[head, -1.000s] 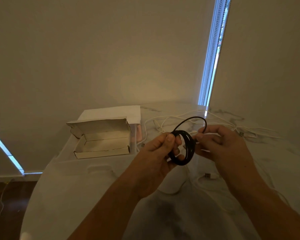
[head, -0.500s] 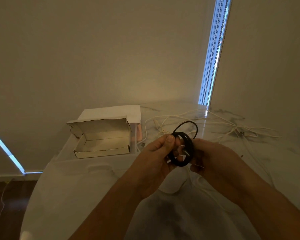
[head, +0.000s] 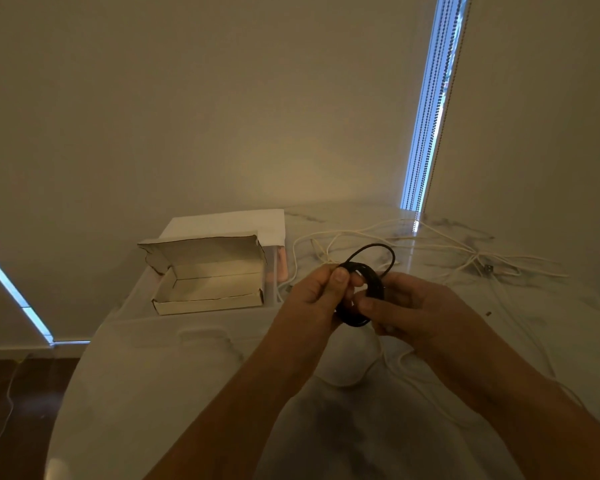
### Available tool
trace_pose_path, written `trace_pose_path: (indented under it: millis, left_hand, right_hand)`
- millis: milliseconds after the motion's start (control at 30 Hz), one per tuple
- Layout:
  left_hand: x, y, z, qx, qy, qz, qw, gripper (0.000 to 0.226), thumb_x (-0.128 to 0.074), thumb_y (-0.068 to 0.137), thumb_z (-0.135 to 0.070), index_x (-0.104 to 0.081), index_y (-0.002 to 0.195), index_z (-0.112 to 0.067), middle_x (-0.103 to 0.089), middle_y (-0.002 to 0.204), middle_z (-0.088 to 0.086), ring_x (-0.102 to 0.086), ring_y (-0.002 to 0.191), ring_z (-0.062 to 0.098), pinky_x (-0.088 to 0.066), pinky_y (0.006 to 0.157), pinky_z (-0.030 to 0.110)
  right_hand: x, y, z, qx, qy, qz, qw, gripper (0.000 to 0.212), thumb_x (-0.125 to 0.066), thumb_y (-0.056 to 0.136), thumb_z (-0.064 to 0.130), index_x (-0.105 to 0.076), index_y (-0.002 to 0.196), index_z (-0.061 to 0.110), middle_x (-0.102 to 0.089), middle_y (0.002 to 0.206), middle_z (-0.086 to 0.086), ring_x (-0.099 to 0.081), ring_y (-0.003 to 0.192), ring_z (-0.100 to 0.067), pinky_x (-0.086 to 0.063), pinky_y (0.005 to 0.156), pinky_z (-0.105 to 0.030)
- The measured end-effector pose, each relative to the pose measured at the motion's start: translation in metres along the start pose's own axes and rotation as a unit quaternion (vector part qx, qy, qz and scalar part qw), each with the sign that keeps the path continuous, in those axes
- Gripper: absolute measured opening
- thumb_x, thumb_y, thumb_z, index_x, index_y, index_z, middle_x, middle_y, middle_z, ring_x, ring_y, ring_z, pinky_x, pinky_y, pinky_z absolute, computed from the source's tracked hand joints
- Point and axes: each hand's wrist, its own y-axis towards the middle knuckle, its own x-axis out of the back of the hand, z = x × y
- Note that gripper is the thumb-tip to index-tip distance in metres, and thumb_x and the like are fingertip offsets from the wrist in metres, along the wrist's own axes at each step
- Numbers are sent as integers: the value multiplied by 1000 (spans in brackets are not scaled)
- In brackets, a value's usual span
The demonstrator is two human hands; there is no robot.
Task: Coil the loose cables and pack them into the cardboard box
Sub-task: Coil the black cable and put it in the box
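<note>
Black cable, wound into a small coil, sits between both hands above the table. The left hand pinches the coil's left side, thumb on the near face and the other fingers curled behind it. The right hand grips the coil's right side with its fingers curled round the strands; how exactly they lie on the far side cannot be told. One looser loop of the same cable stands up above the tight turns, arching over the top of the coil.

Under the hands a pale rounded object lies on the marble table, and thin white strands run off it to the right. Farther back, loose white cables sprawl across the far right part of the table in a tangle, with a small dark plug among them.

Left of the hands, well apart from them, the cardboard box stands open, its lid tilted up at the back. Nothing shows inside it. A white flat box lies just behind it, against the wall. A strip of daylight with bead chains runs down the corner on the right.
</note>
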Motion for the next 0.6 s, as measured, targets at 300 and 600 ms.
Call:
trace_pose_path:
  millis: [300, 600]
  left_hand:
    - [16, 6, -3, -50, 80, -96, 991, 30, -43, 104, -25, -70, 98, -13, -50, 77, 2, -55, 69, 2, -51, 71, 17]
    - [19, 6, 0, -38, 145, -87, 985, 27, -48, 102, -29, -72, 93, -22, -64, 83, -5, -68, 83, 11, -59, 85, 31]
  right_hand:
    - [17, 1, 1, 81, -261, -75, 959, 17, -69, 87, 27, -72, 99, 40, -72, 89, 18, -63, 84, 9, -43, 69, -4]
    - [38, 6, 1, 166, -350, -225, 894, 19, -62, 92, 19, -70, 95, 37, -59, 92, 16, -55, 84, 7, -34, 68, -1]
